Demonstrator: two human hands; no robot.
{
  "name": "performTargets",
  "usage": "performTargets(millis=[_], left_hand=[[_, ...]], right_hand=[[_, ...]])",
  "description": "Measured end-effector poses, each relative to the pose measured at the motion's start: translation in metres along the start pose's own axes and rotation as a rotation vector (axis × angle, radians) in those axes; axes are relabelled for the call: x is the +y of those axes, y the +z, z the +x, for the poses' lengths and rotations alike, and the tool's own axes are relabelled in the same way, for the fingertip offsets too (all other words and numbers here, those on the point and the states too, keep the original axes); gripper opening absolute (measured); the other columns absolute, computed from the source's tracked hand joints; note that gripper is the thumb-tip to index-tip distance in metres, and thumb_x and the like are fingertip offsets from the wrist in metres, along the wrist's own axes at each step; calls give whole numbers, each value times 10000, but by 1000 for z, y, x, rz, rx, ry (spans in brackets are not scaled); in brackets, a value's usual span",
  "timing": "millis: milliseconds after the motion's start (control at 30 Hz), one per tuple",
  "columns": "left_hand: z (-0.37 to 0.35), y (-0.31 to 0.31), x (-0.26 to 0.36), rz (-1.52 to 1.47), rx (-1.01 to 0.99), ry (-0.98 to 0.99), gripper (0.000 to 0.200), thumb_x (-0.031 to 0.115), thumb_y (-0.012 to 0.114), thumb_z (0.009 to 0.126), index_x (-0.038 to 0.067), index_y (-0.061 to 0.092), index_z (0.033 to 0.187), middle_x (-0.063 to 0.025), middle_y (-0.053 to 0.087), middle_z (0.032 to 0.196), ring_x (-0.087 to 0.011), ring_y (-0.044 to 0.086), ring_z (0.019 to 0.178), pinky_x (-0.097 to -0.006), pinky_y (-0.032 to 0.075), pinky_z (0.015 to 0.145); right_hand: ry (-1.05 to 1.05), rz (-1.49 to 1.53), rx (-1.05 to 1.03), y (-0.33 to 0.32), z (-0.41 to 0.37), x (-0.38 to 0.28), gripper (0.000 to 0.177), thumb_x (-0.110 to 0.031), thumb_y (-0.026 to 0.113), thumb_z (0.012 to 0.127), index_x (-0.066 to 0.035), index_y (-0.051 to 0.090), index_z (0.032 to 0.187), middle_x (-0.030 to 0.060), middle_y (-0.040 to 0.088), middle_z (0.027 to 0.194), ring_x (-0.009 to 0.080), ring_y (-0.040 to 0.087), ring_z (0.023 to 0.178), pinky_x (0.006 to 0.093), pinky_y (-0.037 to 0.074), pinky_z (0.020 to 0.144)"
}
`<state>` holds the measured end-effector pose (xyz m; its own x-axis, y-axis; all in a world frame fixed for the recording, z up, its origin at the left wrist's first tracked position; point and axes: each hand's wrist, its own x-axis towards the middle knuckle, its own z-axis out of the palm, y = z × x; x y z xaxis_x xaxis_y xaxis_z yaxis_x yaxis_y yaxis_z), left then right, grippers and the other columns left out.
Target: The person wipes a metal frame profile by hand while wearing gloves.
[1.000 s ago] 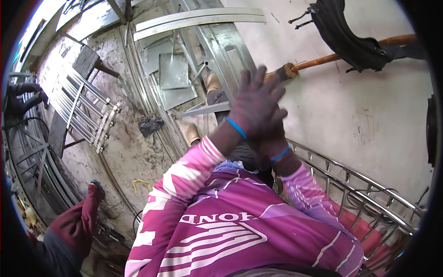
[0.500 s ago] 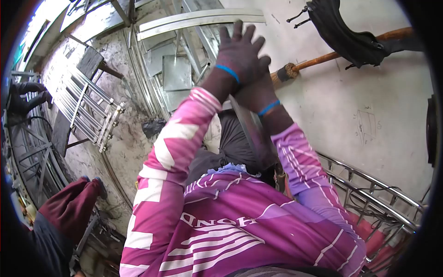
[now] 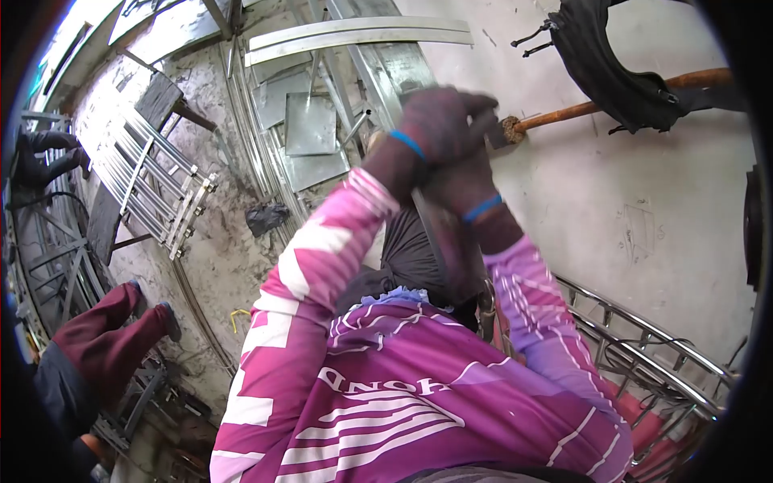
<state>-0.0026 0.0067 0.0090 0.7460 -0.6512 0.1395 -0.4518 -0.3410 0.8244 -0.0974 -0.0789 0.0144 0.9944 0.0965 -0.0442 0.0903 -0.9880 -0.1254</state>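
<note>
Under our hands, the metal beam [image 3: 398,68] points away from us, its long axis beside the pale surface's [image 3: 564,193] left edge. Our left hand [image 3: 441,125] presses onto our right hand [image 3: 460,181], forearms raised and converging; we can't tell whether they pinch anything (motion smears the fingers). They hide the beam's middle; its far end is cut off.

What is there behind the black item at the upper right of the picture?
A wooden handle seems to pass behind the black item and shows on both its sides. The covered middle part cannot be seen.
</note>
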Motion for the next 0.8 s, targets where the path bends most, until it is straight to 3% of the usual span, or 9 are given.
performTargets(millis=[133,233,300,433,533,567,667,733,800], left_hand=[[23,-12,-15,-109,89,0,391,463,656,1017,191,821,1244,-153,824,1101,-370,783,1032,-503,606,934],[-1,6,0,15,83,52,320,425,678,1002,175,846,1111,-175,804,970,-373,776,976,-507,600,874],[-30,23,16,55,80,172,276,388,693,988,168,840,1067,-154,782,919,-378,753,917,-506,587,897],[-59,42,29,75,6,270,272,351,708,964,128,827,1062,-146,778,910,-351,744,947,-499,556,947],[-43,33,15,27,94,286,284,417,644,1000,178,796,975,-156,754,858,-368,749,926,-518,578,864],[-32,21,9,56,99,195,292,426,640,999,182,802,998,-163,763,883,-385,752,934,-530,582,858],[5,-6,-16,26,196,38,314,429,686,979,183,833,1108,-140,801,947,-393,767,936,-517,606,849],[25,-18,-22,-64,198,-58,336,453,669,995,175,833,1091,-139,808,967,-385,774,948,-514,605,847],[25,-18,-21,-90,189,-76,324,447,668,996,182,837,1077,-145,811,983,-377,776,938,-508,604,849]], right_hand=[[-48,-54,-77,-1,33,4,676,-380,804,905,-74,622,1479,186,668,1466,365,601,1413,487,453,1206],[85,117,-224,-7,3,2,708,-398,793,927,-89,588,1529,194,626,1524,360,555,1473,478,410,1251],[-87,186,87,29,-44,16,723,-403,761,978,-108,530,1595,182,573,1583,349,500,1527,454,375,1283],[13,109,-76,25,-91,2,692,-375,718,1030,-105,487,1624,162,532,1623,334,464,1554,437,333,1314],[-109,286,33,30,-59,7,660,-377,715,1016,-104,530,1588,171,576,1585,329,521,1506,441,400,1265],[-108,286,35,28,-42,9,660,-377,715,1016,-104,530,1588,171,576,1585,329,521,1506,441,400,1265],[-134,-23,-13,9,23,6,563,-351,748,936,-96,661,1430,156,720,1401,333,668,1324,466,530,1099],[-57,24,-177,7,49,10,557,-347,761,915,-90,683,1403,149,727,1396,330,675,1318,463,531,1098],[-20,88,-179,-5,44,5,537,-353,760,920,-93,696,1386,152,727,1394,337,673,1318,470,527,1102]])
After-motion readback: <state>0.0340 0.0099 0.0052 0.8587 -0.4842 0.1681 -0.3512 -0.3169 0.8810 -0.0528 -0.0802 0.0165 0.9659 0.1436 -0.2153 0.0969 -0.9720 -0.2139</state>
